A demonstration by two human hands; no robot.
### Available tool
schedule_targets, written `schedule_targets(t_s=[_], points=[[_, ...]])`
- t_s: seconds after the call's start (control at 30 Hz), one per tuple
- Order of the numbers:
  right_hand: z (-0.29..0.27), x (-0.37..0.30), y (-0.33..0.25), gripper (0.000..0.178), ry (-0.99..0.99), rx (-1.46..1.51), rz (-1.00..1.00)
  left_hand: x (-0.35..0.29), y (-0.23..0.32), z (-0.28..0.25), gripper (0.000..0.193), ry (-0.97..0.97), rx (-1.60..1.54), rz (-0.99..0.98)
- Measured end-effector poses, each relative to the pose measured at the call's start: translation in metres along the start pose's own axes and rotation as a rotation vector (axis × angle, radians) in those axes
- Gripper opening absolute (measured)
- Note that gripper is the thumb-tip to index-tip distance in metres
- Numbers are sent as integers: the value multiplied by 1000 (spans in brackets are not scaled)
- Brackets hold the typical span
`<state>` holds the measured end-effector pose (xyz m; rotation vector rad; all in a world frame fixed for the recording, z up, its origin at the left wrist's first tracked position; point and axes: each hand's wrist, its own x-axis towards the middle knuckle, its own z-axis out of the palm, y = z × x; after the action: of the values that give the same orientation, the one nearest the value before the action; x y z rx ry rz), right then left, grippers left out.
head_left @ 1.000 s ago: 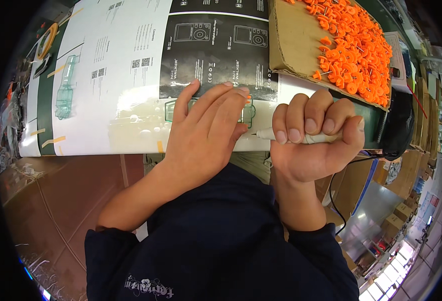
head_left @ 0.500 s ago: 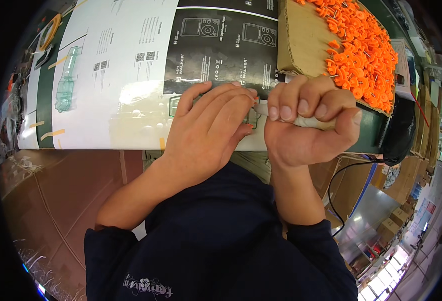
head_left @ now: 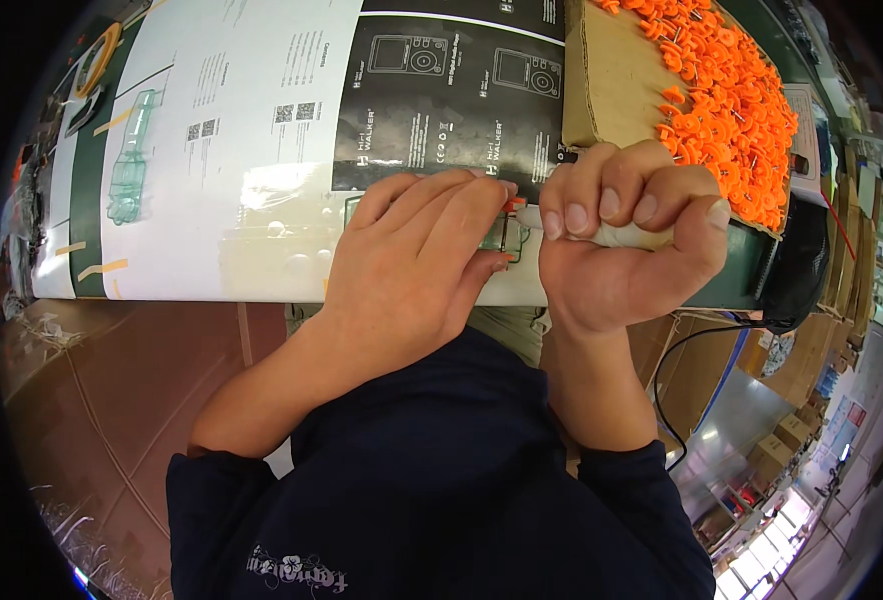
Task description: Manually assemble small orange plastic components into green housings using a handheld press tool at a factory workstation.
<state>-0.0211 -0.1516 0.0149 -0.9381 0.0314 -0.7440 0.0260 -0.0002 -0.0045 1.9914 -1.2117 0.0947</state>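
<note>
My left hand spans a see-through green plastic piece, gripping it across its width, apparently to steady it on the white sheet. My right hand is closed in a fist round a pale tool, seemingly for firm control; its tip cannot be made out. The near table edge runs close below. A carton of orange parts limits reach at far right; more room lies leftward.
</note>
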Motion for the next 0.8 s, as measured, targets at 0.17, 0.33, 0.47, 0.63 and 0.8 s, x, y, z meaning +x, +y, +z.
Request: schedule_targets(t_s=[0.17,0.33,0.47,0.63,0.8], points=[[0,3,-1,38,-21,-35,51,2,4,-3,49,-9,-37,-38],[0,-4,2,39,-59,-100,103,0,-1,2,49,9,-36,-12],[-3,-2,-5,39,3,2,-27,-1,-4,6,50,46,-17,39],[-8,-1,-6,39,-78,38,4,-1,-5,5,50,37,-22,48],[-9,-5,-5,39,-125,49,13,-1,-3,5,49,35,-26,32]])
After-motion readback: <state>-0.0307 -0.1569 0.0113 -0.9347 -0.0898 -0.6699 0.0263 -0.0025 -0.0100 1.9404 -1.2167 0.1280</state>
